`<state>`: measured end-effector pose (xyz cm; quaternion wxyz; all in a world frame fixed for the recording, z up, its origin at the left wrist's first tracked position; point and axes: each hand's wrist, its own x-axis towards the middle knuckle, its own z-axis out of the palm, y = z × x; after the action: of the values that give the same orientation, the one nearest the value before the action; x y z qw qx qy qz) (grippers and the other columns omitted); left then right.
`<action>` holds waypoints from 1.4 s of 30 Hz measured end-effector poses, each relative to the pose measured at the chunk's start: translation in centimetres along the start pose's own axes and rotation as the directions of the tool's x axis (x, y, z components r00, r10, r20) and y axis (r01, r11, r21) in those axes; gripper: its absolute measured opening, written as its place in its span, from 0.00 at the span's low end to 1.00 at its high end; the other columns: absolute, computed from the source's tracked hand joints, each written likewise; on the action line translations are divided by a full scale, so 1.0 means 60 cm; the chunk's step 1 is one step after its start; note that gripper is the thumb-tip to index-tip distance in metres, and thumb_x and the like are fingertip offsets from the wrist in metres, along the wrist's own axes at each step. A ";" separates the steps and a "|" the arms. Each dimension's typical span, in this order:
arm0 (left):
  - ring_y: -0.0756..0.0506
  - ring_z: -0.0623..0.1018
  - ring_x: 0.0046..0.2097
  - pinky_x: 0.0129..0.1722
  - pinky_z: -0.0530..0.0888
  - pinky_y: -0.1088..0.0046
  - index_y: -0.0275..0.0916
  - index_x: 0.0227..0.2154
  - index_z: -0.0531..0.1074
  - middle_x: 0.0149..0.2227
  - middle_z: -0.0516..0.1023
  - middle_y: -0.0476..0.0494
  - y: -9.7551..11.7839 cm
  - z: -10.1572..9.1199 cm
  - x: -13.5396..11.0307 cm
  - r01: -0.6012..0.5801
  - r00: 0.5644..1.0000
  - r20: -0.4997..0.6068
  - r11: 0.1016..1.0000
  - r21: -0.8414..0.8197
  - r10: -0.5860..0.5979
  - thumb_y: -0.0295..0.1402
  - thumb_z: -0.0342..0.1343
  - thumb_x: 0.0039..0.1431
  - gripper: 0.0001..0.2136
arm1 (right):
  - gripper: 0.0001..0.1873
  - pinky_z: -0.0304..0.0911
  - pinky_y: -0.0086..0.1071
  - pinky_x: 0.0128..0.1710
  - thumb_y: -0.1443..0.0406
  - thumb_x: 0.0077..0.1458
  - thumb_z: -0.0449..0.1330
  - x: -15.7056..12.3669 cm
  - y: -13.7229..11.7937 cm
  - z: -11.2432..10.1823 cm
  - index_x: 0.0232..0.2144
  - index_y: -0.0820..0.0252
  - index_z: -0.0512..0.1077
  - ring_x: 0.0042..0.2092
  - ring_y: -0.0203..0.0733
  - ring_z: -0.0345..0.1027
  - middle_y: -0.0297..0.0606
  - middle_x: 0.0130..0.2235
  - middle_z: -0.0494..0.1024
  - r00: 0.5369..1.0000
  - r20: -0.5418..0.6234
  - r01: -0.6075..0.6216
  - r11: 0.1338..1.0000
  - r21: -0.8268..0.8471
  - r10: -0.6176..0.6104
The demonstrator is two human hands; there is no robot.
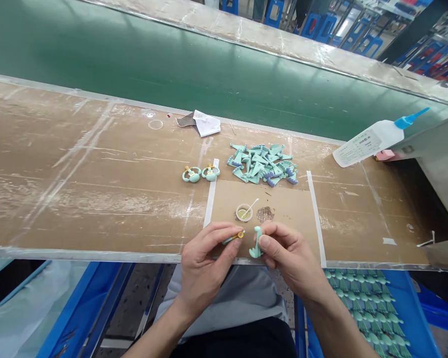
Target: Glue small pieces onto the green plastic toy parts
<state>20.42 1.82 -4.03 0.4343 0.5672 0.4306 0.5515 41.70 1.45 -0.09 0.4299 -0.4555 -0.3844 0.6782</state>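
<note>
My left hand [209, 261] pinches a small teal piece with a yellow end [234, 237] between thumb and fingers. My right hand [289, 256] grips a curved teal plastic part [256, 243], and its lower end shows below my fingers. The two hands are close together, a little apart, over a brown cardboard sheet [261, 206]. Just beyond them stands a small white cup of yellowish liquid [244, 214] with a swab-like stick [252, 206] leaning in it. Farther on lies a heap of teal and purple parts [261, 164]. Two assembled teal-and-yellow ring-shaped pieces [201, 173] sit left of it.
A white squeeze bottle with a blue nozzle [373, 141] lies at the right of the wooden workbench [97, 174]. A crumpled white cloth [205, 123] lies at the far edge. Beyond runs a green conveyor belt [171, 64]. A blue crate of teal parts [369, 311] sits below right.
</note>
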 end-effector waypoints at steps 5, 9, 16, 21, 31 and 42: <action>0.45 0.88 0.48 0.46 0.84 0.74 0.51 0.53 0.90 0.51 0.86 0.45 0.005 0.002 0.000 0.022 1.000 0.008 0.999 -0.031 -0.022 0.26 0.70 0.76 0.12 | 0.16 0.53 0.28 0.30 0.51 0.76 0.76 -0.001 0.016 0.016 0.42 0.56 0.84 0.30 0.33 0.58 0.31 0.34 0.72 0.998 0.036 -0.052 0.995 0.080 0.050; 0.45 0.88 0.47 0.46 0.85 0.74 0.51 0.52 0.90 0.50 0.87 0.45 0.011 0.002 0.003 -0.003 1.000 0.004 1.000 -0.006 0.003 0.25 0.71 0.74 0.12 | 0.18 0.53 0.29 0.30 0.51 0.76 0.76 -0.001 0.016 0.018 0.40 0.57 0.82 0.31 0.35 0.57 0.33 0.35 0.72 0.996 0.043 -0.081 0.994 0.068 0.078; 0.46 0.88 0.48 0.47 0.85 0.76 0.50 0.52 0.90 0.50 0.86 0.45 0.010 -0.002 0.003 -0.050 0.999 0.004 0.999 0.020 0.049 0.23 0.71 0.73 0.13 | 0.24 0.48 0.30 0.28 0.47 0.70 0.79 0.004 0.009 0.021 0.35 0.58 0.80 0.29 0.35 0.53 0.29 0.31 0.68 0.988 0.055 -0.147 0.988 0.046 0.145; 0.46 0.88 0.49 0.49 0.85 0.77 0.49 0.52 0.90 0.50 0.87 0.45 0.008 -0.004 0.001 -0.073 0.997 0.014 0.997 0.022 0.073 0.23 0.72 0.74 0.13 | 0.26 0.43 0.30 0.28 0.46 0.70 0.79 0.005 0.015 0.027 0.34 0.59 0.79 0.26 0.31 0.48 0.27 0.28 0.67 0.984 0.046 -0.175 0.978 0.114 0.171; 0.50 0.88 0.49 0.52 0.84 0.82 0.45 0.53 0.88 0.51 0.88 0.48 0.001 -0.004 0.001 -0.131 0.991 0.039 0.991 -0.014 0.131 0.16 0.68 0.74 0.16 | 0.24 0.46 0.28 0.27 0.49 0.72 0.79 0.006 0.013 0.034 0.33 0.58 0.78 0.25 0.31 0.46 0.24 0.24 0.61 0.983 0.044 -0.180 0.977 0.114 0.176; 0.49 0.89 0.51 0.56 0.84 0.79 0.41 0.56 0.87 0.52 0.89 0.44 -0.006 -0.011 0.000 -0.154 0.984 0.098 0.988 0.029 0.151 0.18 0.69 0.75 0.14 | 0.25 0.45 0.27 0.26 0.49 0.72 0.78 0.004 0.006 0.033 0.33 0.58 0.76 0.25 0.30 0.43 0.23 0.23 0.58 0.968 0.036 -0.249 0.963 0.106 0.247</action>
<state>19.73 1.90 -4.36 0.4005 0.6322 0.3746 0.5474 39.70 1.29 0.08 0.3615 -0.4682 -0.2914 0.7518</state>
